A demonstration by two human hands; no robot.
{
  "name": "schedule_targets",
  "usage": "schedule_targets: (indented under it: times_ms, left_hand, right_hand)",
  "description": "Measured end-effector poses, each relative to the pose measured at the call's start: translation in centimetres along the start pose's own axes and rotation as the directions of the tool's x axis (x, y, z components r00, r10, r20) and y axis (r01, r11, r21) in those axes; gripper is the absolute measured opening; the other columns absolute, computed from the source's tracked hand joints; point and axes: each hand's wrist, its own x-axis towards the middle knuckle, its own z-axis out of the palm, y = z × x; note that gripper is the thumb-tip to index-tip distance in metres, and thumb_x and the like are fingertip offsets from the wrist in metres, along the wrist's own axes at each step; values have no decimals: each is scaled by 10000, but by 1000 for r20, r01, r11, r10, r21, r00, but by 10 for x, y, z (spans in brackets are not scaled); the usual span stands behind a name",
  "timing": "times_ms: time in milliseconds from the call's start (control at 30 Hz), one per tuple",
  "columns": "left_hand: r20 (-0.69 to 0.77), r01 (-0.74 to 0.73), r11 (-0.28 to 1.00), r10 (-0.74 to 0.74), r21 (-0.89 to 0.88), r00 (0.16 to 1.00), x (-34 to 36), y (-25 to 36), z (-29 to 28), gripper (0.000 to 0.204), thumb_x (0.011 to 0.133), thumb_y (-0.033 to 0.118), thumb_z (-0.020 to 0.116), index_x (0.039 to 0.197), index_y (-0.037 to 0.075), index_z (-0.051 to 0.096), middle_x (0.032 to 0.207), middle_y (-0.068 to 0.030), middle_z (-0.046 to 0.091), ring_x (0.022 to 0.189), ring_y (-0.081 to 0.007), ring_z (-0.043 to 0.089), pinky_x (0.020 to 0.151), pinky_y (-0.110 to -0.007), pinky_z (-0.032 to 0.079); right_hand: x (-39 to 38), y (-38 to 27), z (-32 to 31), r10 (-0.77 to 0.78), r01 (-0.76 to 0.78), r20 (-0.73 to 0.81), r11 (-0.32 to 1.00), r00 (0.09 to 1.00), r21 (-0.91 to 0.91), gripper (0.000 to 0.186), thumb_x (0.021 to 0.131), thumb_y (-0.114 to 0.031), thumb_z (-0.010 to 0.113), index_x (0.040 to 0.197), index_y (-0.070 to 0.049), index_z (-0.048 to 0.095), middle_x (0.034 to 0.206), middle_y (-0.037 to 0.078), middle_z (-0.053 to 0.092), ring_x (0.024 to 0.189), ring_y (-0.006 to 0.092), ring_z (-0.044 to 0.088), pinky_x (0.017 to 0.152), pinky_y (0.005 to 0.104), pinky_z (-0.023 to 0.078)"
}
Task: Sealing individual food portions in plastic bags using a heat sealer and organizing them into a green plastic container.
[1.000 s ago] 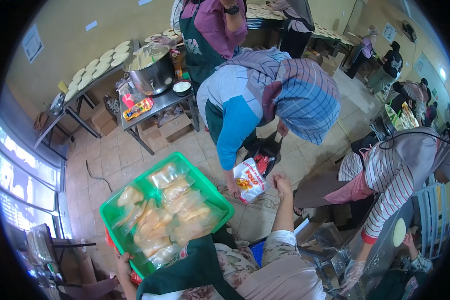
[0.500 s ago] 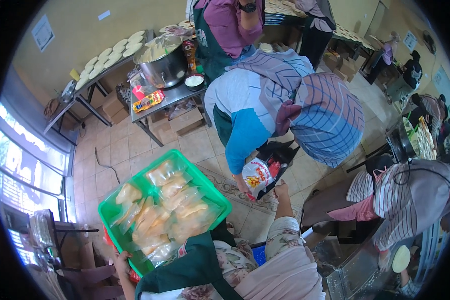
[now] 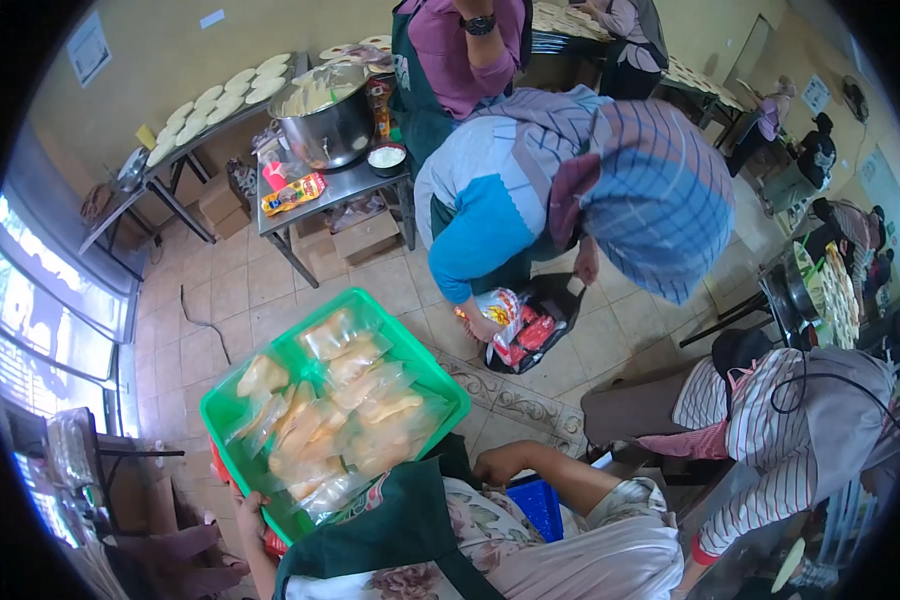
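My left hand (image 3: 251, 514) grips the near left rim of a green plastic tray (image 3: 437, 374), which is tilted in front of my body. Inside lie several clear plastic packets of pale, flat dough-like pieces (image 3: 355, 395). Some red plastic (image 3: 274, 543) shows below the tray by my left hand. My right hand (image 3: 498, 465) is bent back near my dark green apron, beside the tray's near right side; its fingertips are hidden. Ahead, a co-worker in a checked head cover bends over a black bag (image 3: 560, 305), one hand on a white and red printed packet (image 3: 498, 308) there.
A metal table (image 3: 310, 226) holds a big steel pot (image 3: 327, 130), a white-filled bowl (image 3: 386, 157) and a yellow-red pouch (image 3: 293, 195). Flat dough rounds (image 3: 210, 105) line a table behind. Beside my right arm is a blue crate (image 3: 537, 508); a striped-sleeved person leans at right.
My right hand has drawn back from near the co-worker's packet to beside my apron. The co-worker has moved the packet to the black bag, which now sits open on the floor.
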Motion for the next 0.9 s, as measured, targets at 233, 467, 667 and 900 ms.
schedule_targets:
  times_ms: [233, 467, 667, 900]
  left_hand:
    - [74, 21, 1000, -22, 14, 997, 13, 7, -2, 639, 592, -45, 466, 1221, 48, 403, 750, -56, 536, 572, -131, 499, 518, -254, 434]
    - [101, 36, 999, -36, 4, 994, 7, 13, -8, 634, 595, -21, 469, 1221, 36, 392, 792, -58, 555, 603, -135, 518, 546, -245, 442]
    - [170, -16, 998, 26, -58, 985, 9, 25, -4, 598, 599, -23, 479, 1190, 41, 417, 799, -50, 560, 610, -134, 534, 550, -246, 448]
    - [253, 9, 992, 24, -126, 967, 5, 26, -20, 654, 595, -44, 493, 1234, 56, 399, 826, -38, 573, 635, -119, 551, 562, -237, 450]
  right_hand:
    - [-10, -17, 45, 7, 87, -307, 953, 952, 291, 143, 631, -53, 576, 758, 7, 548, 662, 74, 572, 641, 126, 487, 562, 339, 408]
    - [-8, -48, 53, 140, 48, -376, 892, 916, 449, 391, 570, -1, 539, 957, -4, 593, 806, 85, 627, 715, 137, 527, 627, 314, 444]
    - [13, -24, 60, 149, -84, -432, 982, 890, 167, 425, 572, -29, 549, 994, 4, 592, 888, 162, 627, 825, 240, 594, 732, 339, 472]
    - [-16, -22, -20, 546, -746, -772, 651, 327, 144, 327, 722, -158, 580, 1026, -38, 569, 1025, 217, 579, 916, 344, 582, 756, 420, 469]
